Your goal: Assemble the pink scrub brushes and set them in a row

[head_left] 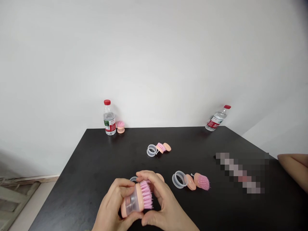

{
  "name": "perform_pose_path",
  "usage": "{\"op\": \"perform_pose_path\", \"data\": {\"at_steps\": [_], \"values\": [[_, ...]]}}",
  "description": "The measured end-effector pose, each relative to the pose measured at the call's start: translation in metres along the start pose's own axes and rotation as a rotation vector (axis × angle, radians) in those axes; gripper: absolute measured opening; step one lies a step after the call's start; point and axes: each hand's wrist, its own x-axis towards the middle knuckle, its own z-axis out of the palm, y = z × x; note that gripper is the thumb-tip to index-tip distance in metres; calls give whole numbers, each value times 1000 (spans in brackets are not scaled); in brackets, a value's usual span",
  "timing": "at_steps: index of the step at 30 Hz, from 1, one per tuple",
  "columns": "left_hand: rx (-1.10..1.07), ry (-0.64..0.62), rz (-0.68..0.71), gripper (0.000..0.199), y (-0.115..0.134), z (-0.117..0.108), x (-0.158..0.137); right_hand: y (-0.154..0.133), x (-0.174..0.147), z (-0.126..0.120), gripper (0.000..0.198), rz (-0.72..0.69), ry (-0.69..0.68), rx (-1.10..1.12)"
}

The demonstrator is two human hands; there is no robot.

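Between both hands, low in the middle of the view, a round scrub brush (pixel 134 200) lies tilted on its side. It has pink bristles, peach-coloured plastic ends and a clear middle section. My left hand (pixel 114 202) is closed around the clear section and the peach base. My right hand (pixel 161 199) curves around the bristle end, its fingers over the top and the thumb below. Just behind the hands, partly hidden, are a translucent ring (pixel 133 178) and a peach disc (pixel 160 176).
Two sets of loose parts lie on the black table (pixel 96 160): translucent rings (pixel 151 150), peach discs (pixel 191 182) and pink brush heads (pixel 202 181). By the wall stand two water bottles (pixel 110 123), with a small brush (pixel 120 127) beside the left one. Someone's arm (pixel 295 166) shows at right, near a pixelated patch.
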Motion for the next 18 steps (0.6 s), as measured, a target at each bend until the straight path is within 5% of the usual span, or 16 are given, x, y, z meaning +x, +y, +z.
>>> {"op": "perform_pose_path", "data": {"at_steps": [3,8,14,18], "values": [[2,21,-3,33,2,2,0,3,1,1,88,33,21,-32],[-16,55,-84,33,0,6,-4,-11,1,0,54,8,-2,-76],[-14,31,-12,38,-10,5,-4,-9,-4,1,74,111,13,-23],[-39,42,8,35,-6,4,-1,-1,-1,1,59,45,2,-102]]}}
